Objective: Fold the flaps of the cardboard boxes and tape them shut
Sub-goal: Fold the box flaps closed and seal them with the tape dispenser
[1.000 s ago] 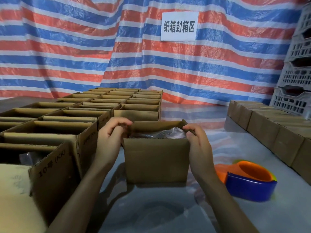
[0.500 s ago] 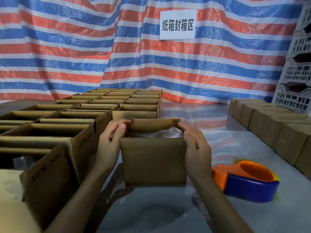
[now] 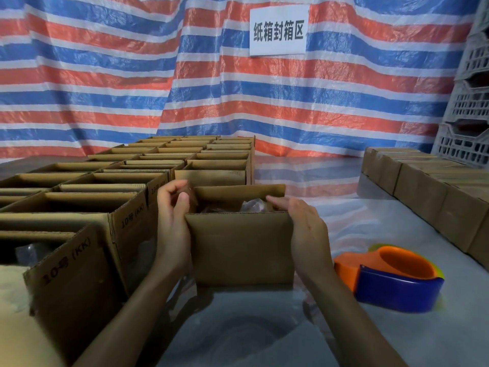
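A small open cardboard box [image 3: 242, 247] stands on the table in front of me, with clear plastic wrap [image 3: 252, 206] showing inside. My left hand [image 3: 173, 223] is at its left top corner, fingers curled round the left side flap. My right hand [image 3: 304, 229] lies against the right side, its fingers reaching flat over the right flap toward the inside. The near and far flaps stand upright. An orange and blue tape dispenser [image 3: 391, 276] lies on the table to the right of the box, apart from both hands.
Several open boxes [image 3: 87, 207] stand in rows to the left and behind. A row of closed boxes [image 3: 434, 197] runs along the right. Grey plastic crates [image 3: 468, 107] are stacked at the far right. A striped tarp with a white sign [image 3: 277, 29] hangs behind.
My right fingers have pushed the right flap further inward over the plastic. My left hand has shifted slightly at the left flap. The view has tilted up a little.
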